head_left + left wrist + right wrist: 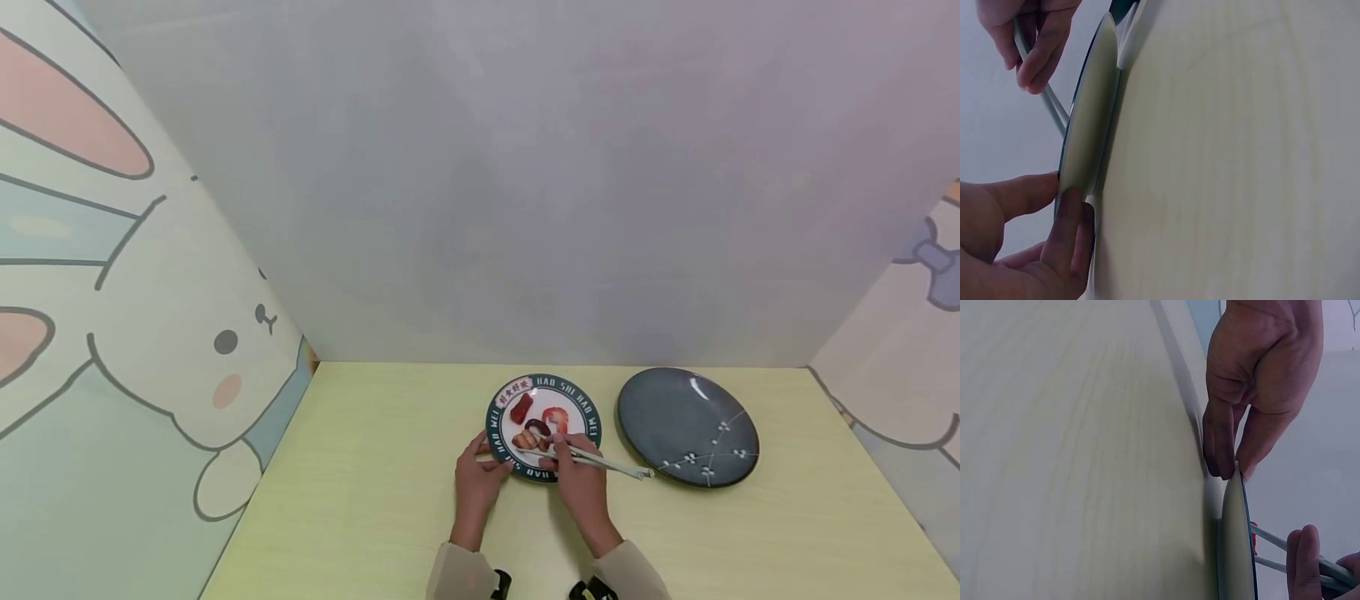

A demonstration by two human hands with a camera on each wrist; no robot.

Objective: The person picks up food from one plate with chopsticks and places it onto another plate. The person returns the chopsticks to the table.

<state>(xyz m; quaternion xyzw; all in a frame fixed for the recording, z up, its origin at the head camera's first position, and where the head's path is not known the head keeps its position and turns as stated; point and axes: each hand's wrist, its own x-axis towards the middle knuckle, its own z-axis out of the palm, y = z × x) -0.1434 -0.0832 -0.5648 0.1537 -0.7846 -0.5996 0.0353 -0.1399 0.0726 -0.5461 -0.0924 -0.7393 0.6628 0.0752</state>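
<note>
A round plate (498,446) with a dark green lettered rim and white middle sits on the table. My left hand (477,482) pinches its near left edge; in the left wrist view the thumb (1029,195) lies on top and fingers reach under the rim. Pale chopsticks (618,467) are held in my right hand (579,483), their tips low over the plate near the brown food pieces (523,439). A dark red piece (521,407) and an orange shrimp-like piece (555,419) also lie on it. Whether the tips grip a piece cannot be told.
A dark oval plate (675,425) with a white blossom pattern stands to the right, close to the green-rimmed plate. The pale wooden table (360,500) meets a grey wall (480,208) at the back. Cartoon-printed panels (172,333) flank both sides.
</note>
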